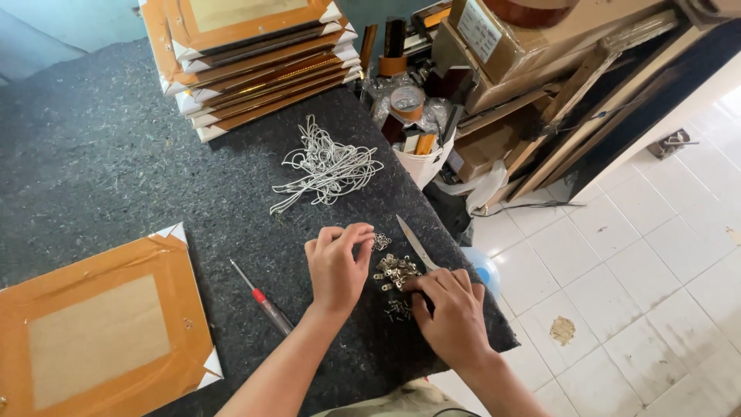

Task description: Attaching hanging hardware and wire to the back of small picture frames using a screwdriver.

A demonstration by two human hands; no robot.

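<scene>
Fingertips (363, 232) of left hand (337, 266) pinch one small metal hanger; right hand (451, 313) fingers narrow on hanger pile (395, 272), near edge. Light, stiff, slippery, likely; grip flat sides.

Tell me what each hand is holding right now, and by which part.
The left hand pinches something tiny between its fingertips; too small to tell what. The right hand rests its fingertips on the pile of small metal hangers, gripping nothing clearly.

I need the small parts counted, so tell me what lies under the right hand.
Under the right hand lies part of a pile of small metal hangers on the dark felt mat. The scissors run under its fingers; their handles are covered, as are any hangers beneath the palm.
</scene>
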